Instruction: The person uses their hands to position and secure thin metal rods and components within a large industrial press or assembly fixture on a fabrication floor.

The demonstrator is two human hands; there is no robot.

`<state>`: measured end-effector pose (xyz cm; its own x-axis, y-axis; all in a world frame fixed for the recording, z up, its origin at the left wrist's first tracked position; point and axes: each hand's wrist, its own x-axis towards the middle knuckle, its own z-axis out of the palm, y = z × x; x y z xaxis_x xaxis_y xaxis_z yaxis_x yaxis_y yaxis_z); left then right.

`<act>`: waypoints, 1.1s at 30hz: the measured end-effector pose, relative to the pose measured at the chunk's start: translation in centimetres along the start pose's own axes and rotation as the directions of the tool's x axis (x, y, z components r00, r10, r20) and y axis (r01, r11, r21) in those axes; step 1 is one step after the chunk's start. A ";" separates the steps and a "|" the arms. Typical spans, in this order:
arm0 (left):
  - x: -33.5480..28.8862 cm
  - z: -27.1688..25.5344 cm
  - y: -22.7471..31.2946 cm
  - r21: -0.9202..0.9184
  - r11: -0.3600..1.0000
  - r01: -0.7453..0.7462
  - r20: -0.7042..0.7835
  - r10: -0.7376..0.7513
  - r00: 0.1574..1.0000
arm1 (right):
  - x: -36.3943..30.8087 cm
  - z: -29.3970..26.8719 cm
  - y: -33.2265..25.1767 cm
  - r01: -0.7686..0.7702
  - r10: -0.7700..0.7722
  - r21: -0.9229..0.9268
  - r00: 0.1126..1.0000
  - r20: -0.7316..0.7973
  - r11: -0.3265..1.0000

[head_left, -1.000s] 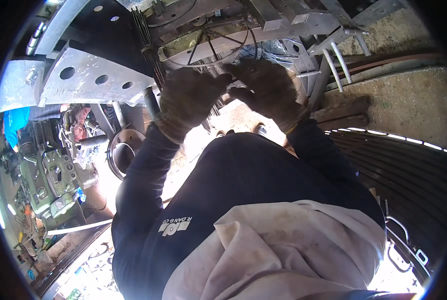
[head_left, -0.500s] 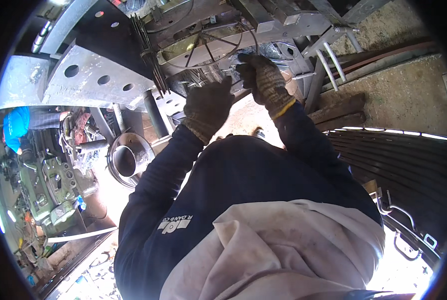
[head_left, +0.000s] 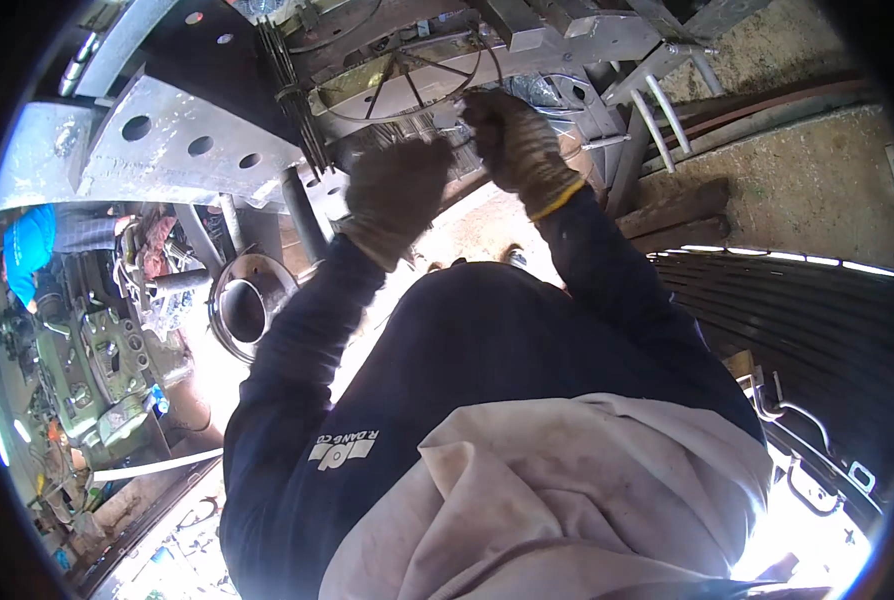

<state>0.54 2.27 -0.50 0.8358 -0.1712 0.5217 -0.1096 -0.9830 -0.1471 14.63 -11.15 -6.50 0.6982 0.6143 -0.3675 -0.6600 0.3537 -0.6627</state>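
My left hand (head_left: 397,195), in a knitted work glove, is closed in a fist in front of the steel frame; motion blurs it. Close to its right, my right hand (head_left: 517,150), gloved with a yellow cuff edge, has its fingers curled. What either hand grips is hidden. Just beyond them lies a thin wire ring (head_left: 422,95) with crossing spokes. A curved wire (head_left: 497,62) runs down toward the right hand's fingertips. Several thin metal rods (head_left: 412,130) lie behind the gloves, partly covered by them.
A steel plate with round holes (head_left: 182,140) stands at left, beside an upright bundle of rods (head_left: 292,95). Below it is a pipe flange (head_left: 242,308). A person in blue (head_left: 29,250) is near a green machine (head_left: 92,365). Wooden blocks (head_left: 682,215) lie at right.
Both hands have shifted slightly left and toward the far side. The left fist has turned and blurred. The thin rod seen between the hands earlier is now hard to make out.
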 end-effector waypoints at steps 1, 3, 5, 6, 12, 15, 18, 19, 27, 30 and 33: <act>0.2 -0.4 1.4 -0.048 0.996 0.081 0.082 -0.077 0.994 | -0.1 0.0 -0.1 0.089 -0.091 -0.085 0.996 -0.024 0.992; 0.3 -0.7 1.0 -0.068 0.991 0.118 0.159 -0.106 0.982 | 0.1 0.4 0.1 0.110 -0.120 -0.111 0.989 -0.086 0.988; -0.1 -0.5 -0.5 -0.062 0.992 0.108 0.141 -0.099 0.985 | -0.6 2.7 0.0 -0.026 0.026 0.000 0.989 -0.147 1.000; -0.5 -0.7 -1.4 -0.050 0.993 0.110 0.135 -0.103 0.985 | -0.9 3.0 0.5 0.027 -0.029 -0.014 0.991 -0.132 1.000; -3.0 -2.4 0.8 -0.303 0.891 0.338 0.152 -0.305 0.940 | -6.0 6.3 3.2 0.150 -0.152 0.043 0.987 0.042 0.988; -5.4 -6.7 1.4 -0.386 0.778 0.496 0.153 -0.477 0.866 | -7.6 8.2 3.2 0.295 -0.174 -0.393 0.933 0.316 0.871; -10.3 -10.2 0.8 -0.238 0.687 0.687 0.132 -0.678 0.724 | -8.0 10.1 2.9 0.558 -0.056 -0.712 0.802 0.595 0.428; -11.9 -11.9 0.4 -0.247 0.656 0.714 0.028 -0.731 0.682 | -8.4 11.3 2.6 0.389 0.072 -0.735 0.858 0.508 0.556; -29.3 -20.9 -3.6 -0.848 -0.248 0.469 0.259 -0.965 -0.042 | -6.5 11.5 4.3 0.657 0.140 -0.699 0.693 0.707 0.282; -34.1 -19.1 -5.5 -0.752 -0.171 0.636 0.180 -0.982 -0.051 | -2.4 7.8 6.2 0.620 0.033 -0.751 0.766 0.642 0.226; -38.6 -15.4 -7.7 -0.322 0.103 0.941 0.052 -0.991 0.126 | 2.9 3.0 7.1 0.715 0.078 -0.698 0.698 0.712 -0.029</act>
<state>-39.22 15.48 -6.54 0.2414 0.9558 0.1681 0.6020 -0.2833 0.7465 11.10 -4.73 -10.31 0.2385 0.9585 0.1565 0.7120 -0.0630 -0.6993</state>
